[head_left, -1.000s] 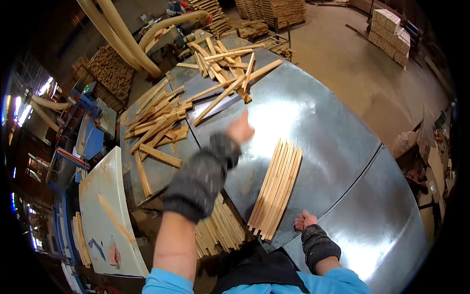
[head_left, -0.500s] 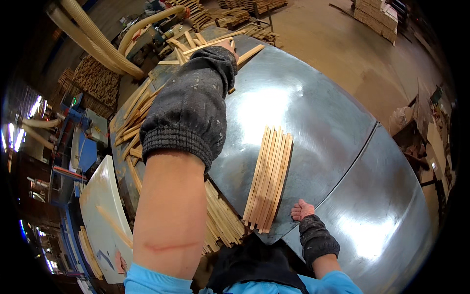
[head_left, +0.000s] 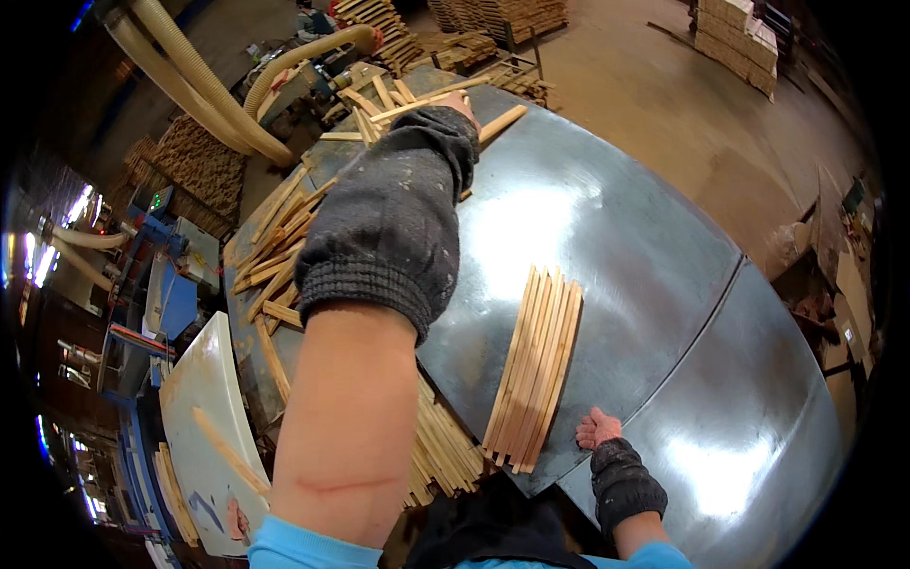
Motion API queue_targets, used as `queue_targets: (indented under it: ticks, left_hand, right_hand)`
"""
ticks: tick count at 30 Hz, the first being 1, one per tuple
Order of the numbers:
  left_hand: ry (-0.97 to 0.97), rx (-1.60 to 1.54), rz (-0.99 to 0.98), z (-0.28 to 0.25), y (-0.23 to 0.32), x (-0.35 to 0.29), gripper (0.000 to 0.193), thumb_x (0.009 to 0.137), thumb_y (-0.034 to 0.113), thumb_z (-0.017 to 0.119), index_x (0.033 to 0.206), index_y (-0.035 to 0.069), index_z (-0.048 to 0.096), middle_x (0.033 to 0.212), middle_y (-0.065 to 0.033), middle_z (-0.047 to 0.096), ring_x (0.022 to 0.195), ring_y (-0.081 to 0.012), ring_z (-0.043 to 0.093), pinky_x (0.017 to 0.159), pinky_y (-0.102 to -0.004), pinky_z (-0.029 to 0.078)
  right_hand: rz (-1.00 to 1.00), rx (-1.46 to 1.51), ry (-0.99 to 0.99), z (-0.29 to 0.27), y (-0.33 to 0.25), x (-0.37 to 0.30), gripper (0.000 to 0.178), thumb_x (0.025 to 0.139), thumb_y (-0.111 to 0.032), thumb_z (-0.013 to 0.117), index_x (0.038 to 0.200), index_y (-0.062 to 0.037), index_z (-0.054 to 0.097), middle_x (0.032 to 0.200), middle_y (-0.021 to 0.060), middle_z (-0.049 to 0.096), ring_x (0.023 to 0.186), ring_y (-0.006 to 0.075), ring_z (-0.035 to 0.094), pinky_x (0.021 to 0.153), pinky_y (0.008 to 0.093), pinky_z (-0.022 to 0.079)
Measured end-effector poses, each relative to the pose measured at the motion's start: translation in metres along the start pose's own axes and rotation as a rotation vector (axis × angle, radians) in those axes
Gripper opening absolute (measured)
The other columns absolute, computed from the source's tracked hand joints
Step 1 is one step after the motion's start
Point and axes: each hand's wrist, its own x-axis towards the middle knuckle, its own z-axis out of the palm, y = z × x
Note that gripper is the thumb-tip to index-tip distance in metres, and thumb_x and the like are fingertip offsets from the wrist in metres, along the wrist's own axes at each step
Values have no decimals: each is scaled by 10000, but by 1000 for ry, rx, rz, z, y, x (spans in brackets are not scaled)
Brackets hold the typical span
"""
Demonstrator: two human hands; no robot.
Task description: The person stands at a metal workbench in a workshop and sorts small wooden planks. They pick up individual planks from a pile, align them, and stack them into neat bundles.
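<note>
My left arm stretches far across the metal table (head_left: 645, 275). At its end my left hand (head_left: 462, 102) is among loose wooden strips (head_left: 379, 112) at the far edge; the dark sleeve cover hides most of its fingers, so its grip does not show. One strip (head_left: 502, 123) juts out just right of that hand. My right hand (head_left: 598, 429) rests near the table's front edge with its fingers curled in and nothing visible in them. To its left lies a neat row of wooden strips (head_left: 533, 370), side by side and apart from the hand.
A jumbled heap of strips (head_left: 275, 251) covers the table's left side. More strips (head_left: 441, 446) lie near my body, partly behind my left forearm. A pale panel (head_left: 204, 408) stands at the left. Ribbed hoses (head_left: 204, 85) and stacked timber (head_left: 735, 43) are beyond the table.
The whole view has shifted a little, so the table and strips appear slightly lower and farther right. Both hands keep nearly the same places on the table; the row of strips looks unchanged.
</note>
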Motion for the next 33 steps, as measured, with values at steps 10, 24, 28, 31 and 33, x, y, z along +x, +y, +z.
queue_targets:
  ticks: [10,24,28,31,33]
  left_hand:
    - [-70,-947,-42,63,134,-150,665,915,242,672,1520,39,487,1430,-273,593,1303,-391,601,1080,-479,510]
    - [-1247,-2014,-417,315,395,-623,665,1009,347,701,1544,21,479,973,-78,716,721,-161,640,625,-346,525]
    - [-1136,-1974,-865,363,413,-705,575,1034,307,664,1505,9,522,1041,-105,718,798,-194,659,713,-358,549]
    - [-1235,-1926,-1252,385,423,-756,430,1057,308,618,1411,63,618,1094,-92,718,836,-216,667,759,-417,561]
    - [-1309,-1870,-1432,397,433,-785,388,1063,319,597,1373,92,654,1112,-84,717,854,-226,669,778,-445,562]
  right_hand:
    - [-69,-17,80,0,4,4,454,1026,-388,612,996,65,620,740,172,639,515,275,582,436,383,443]
    - [13,57,-51,-6,-2,1,339,1046,-322,541,823,-81,462,609,22,366,441,175,370,409,335,281]
    - [42,60,-111,-3,2,14,338,1043,-304,528,794,-88,456,599,7,327,428,165,333,400,334,259]
    - [-22,32,-56,1,6,20,350,1037,-284,542,758,-96,446,595,12,335,424,164,333,393,341,254]
    - [-186,-23,20,10,6,19,352,1023,-269,560,739,-94,447,592,20,363,422,172,356,390,352,268]
